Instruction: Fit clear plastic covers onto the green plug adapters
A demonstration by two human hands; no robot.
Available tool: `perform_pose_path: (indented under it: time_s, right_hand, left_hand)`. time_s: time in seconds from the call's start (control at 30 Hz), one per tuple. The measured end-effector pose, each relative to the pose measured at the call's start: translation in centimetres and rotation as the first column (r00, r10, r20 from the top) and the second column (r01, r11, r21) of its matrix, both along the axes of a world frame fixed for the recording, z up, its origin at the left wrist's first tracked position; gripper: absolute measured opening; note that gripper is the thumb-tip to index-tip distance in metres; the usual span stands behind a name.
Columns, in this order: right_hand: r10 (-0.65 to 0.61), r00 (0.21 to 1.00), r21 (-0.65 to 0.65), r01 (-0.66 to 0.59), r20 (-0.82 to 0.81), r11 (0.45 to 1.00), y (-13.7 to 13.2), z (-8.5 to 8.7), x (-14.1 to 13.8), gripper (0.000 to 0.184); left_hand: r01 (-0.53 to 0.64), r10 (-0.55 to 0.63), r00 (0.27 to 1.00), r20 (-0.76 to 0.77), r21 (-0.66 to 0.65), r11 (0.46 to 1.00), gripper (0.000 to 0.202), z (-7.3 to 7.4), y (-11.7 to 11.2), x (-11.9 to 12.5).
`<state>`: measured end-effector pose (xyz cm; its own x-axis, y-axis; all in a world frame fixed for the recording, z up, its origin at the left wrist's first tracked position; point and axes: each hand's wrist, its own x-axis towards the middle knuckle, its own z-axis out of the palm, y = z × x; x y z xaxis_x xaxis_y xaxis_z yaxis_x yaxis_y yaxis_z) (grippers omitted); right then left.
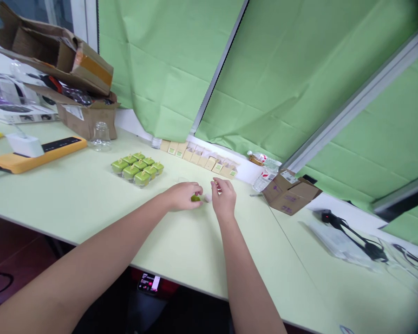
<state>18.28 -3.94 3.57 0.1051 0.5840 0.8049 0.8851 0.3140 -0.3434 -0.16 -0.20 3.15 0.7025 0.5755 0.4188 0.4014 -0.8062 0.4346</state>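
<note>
My left hand (183, 195) rests on the pale green table (90, 204), its fingers curled round a small green-capped item (195, 198). Close beside it, my right hand (223, 196) hovers with fingers bent and pinched near a small whitish piece (207, 197) between the two hands. Whether the right fingers grip that piece is unclear. A cluster of several green-lidded jars (138, 169) stands just left of and behind my left hand.
A row of small beige boxes (198, 157) lines the wall under green blinds. Cardboard boxes (87, 116) and an orange power strip (38, 153) sit far left; a small open carton (289, 191), water bottles (264, 178), and black cables (355, 236) lie right. A clear glass jar (101, 137) stands near the boxes.
</note>
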Motion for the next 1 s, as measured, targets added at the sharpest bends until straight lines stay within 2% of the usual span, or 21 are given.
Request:
perform_pose_path:
  time_s: [0.17,0.3,0.57,0.87,1.0]
  right_hand:
    - [-0.039,0.998,-0.046,0.037,-0.049,0.998,0.2,-0.1,0.0,0.023]
    - [-0.042,0.994,-0.08,0.034,-0.098,0.996,0.3,-0.2,0.0,0.025]
    - [-0.052,0.984,-0.136,0.028,-0.171,0.99,0.4,-0.1,0.5,0.027]
    - [-0.024,0.998,-0.081,0.02,-0.055,0.996,-0.2,0.5,0.1,0.03]
    - [-0.027,1.0,-0.07,0.027,-0.011,0.997,-0.3,0.2,-0.1,0.032]
  left_hand:
    - [0.043,-0.046,0.994,-0.101,-0.031,0.999,0.036,0.1,0.1,0.1]
    - [0.068,-0.073,0.992,-0.1,-0.047,0.997,0.031,-0.2,0.1,0.2]
    - [-0.033,0.035,0.99,-0.136,0.017,0.999,0.041,-0.4,0.2,0.1]
    - [-0.023,0.013,0.985,-0.171,-0.056,0.998,0.046,-0.8,0.5,0.1]
    - [0.008,-0.021,0.989,-0.147,-0.091,0.996,0.044,-1.2,0.8,0.1]
